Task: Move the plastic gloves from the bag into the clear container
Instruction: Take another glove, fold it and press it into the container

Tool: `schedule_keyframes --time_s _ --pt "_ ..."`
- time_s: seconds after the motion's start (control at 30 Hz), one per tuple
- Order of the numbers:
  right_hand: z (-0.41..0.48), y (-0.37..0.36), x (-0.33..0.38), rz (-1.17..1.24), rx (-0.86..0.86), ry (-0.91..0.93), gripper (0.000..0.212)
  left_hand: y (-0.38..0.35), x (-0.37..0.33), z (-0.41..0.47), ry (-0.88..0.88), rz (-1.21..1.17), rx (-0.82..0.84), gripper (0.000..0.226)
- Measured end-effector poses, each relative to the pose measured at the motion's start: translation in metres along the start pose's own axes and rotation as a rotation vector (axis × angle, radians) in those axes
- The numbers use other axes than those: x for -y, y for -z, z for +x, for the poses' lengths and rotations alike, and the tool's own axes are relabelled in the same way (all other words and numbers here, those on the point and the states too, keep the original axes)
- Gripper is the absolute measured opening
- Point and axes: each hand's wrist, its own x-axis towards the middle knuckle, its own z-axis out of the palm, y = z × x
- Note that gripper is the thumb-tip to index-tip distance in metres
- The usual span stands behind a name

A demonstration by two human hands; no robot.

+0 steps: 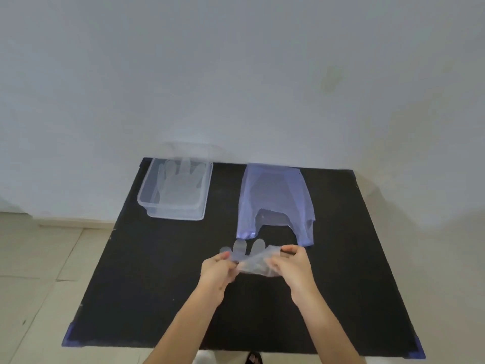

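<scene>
A thin see-through plastic glove (252,256) is stretched between both hands just above the black table (162,279), its fingers pointing away from me. My left hand (219,269) pinches its left edge and my right hand (291,266) pinches its right edge. Just beyond the glove lies a pale blue plastic bag (275,195), flat, with its handles toward me. The clear container (147,203) stands at the table's far left, with a clear glove (181,179) lying inside it.
The table stands against a white wall (236,74). Tiled floor (39,271) shows to the left. A dark shoe (254,358) shows below the table's near edge.
</scene>
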Motion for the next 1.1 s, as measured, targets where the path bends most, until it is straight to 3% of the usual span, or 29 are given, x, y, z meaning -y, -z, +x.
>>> schedule_keyframes --time_s 0.17,0.37,0.47,0.67,0.83,1.1 --pt "-0.009 -0.042 0.038 -0.143 0.067 0.213 0.038 0.036 -0.050 0.005 -0.160 0.119 0.014 0.052" --pt "-0.016 -0.090 0.082 -0.173 0.060 0.218 0.023 0.087 -0.119 0.013 -0.239 0.056 0.075 0.031" --pt "-0.023 -0.110 0.097 -0.116 0.066 0.267 0.038 0.106 -0.147 0.018 -0.333 0.120 0.057 0.031" --pt "-0.016 -0.146 0.122 -0.059 0.113 0.316 0.047 0.131 -0.191 0.038 -0.389 0.243 0.067 0.034" --pt "0.005 -0.173 0.149 -0.001 0.179 0.308 0.051 0.140 -0.231 0.061 -0.335 0.174 0.118 0.031" --pt "0.045 -0.217 0.218 0.047 0.198 0.329 0.055 0.130 -0.311 0.106 -0.360 0.071 0.166 0.045"
